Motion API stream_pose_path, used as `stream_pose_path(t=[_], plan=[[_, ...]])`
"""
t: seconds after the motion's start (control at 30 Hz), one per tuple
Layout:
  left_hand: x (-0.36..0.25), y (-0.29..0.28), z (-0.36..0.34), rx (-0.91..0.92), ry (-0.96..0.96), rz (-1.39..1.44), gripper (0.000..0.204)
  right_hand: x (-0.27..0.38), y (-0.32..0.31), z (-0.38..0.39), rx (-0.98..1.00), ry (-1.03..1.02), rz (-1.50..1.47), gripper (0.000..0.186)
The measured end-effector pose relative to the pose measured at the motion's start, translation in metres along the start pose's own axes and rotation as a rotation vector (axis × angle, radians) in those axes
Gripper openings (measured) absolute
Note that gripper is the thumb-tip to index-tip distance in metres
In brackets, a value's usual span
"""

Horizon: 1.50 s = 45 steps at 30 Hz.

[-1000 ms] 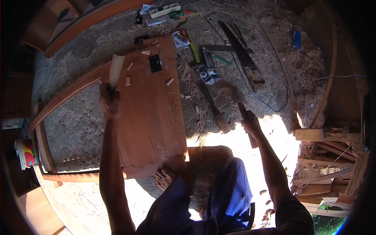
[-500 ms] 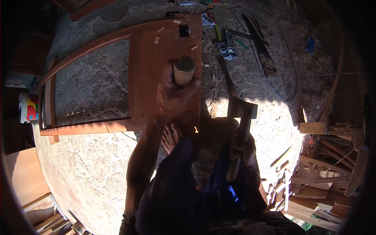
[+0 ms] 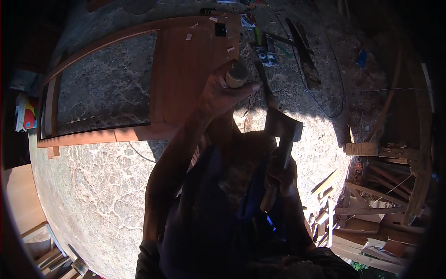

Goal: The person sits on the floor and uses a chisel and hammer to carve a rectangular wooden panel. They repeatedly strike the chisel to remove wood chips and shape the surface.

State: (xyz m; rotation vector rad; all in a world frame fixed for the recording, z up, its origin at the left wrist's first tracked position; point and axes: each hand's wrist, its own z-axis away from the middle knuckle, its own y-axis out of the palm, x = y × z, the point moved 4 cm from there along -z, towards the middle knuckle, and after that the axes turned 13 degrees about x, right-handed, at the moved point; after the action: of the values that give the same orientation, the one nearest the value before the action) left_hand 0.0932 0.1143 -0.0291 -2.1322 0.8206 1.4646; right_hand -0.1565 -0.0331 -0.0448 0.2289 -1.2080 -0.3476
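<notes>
Over the right edge of a reddish-brown framed wooden panel (image 3: 179, 69), my left hand (image 3: 216, 95) is closed round a thick wooden handle (image 3: 236, 76). Its round, greyish end faces up; its lower part is hidden. My right hand (image 3: 282, 176), lower and to the right, grips a hatchet (image 3: 287, 149) by its shaft. The dark hatchet head (image 3: 283, 125) points away from me, apart from the panel. A small dark rectangular plate (image 3: 220, 29) and a few pale wood chips (image 3: 189, 36) lie on the panel's far part.
A handsaw (image 3: 304, 56), a try square (image 3: 274, 39) and a long dark tool (image 3: 264, 81) lie on the rough floor beyond. At right, a wood block (image 3: 362, 149) stands near a heap of scrap wood (image 3: 371, 211). A cable (image 3: 325, 111) curves across the floor.
My left hand has shifted right with the wooden handle, from over the panel to its right edge. My right hand still grips the hatchet. The whole view has shifted slightly.
</notes>
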Motion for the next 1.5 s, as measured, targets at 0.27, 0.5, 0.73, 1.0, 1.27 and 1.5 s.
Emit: stream_pose_path(t=[0.27,0.5,0.73,1.0,1.27,1.5], plan=[[-0.007,0.004,-0.004,0.06,-0.031,-0.296,0.062,0.004,0.005,0.002,-0.019,0.032,0.007,0.047],[-0.01,0.013,-0.012,-0.101,-0.143,-0.15,0.04,0.009,0.012,0.0,-0.032,0.023,0.025,0.047],[0.008,0.012,-0.009,-0.01,-0.057,-0.088,0.024,0.007,0.009,-0.003,-0.019,0.059,0.032,0.048],[0.015,-0.003,-0.002,-0.063,-0.037,-0.101,0.022,0.002,0.006,-0.005,-0.016,0.048,0.026,0.047],[0.02,-0.006,-0.001,-0.07,-0.021,-0.087,0.022,0.001,0.009,-0.006,-0.029,0.057,0.023,0.048],[0.023,-0.007,-0.002,-0.058,0.003,-0.093,0.022,0.001,0.009,-0.006,-0.036,0.057,0.049,0.051]])
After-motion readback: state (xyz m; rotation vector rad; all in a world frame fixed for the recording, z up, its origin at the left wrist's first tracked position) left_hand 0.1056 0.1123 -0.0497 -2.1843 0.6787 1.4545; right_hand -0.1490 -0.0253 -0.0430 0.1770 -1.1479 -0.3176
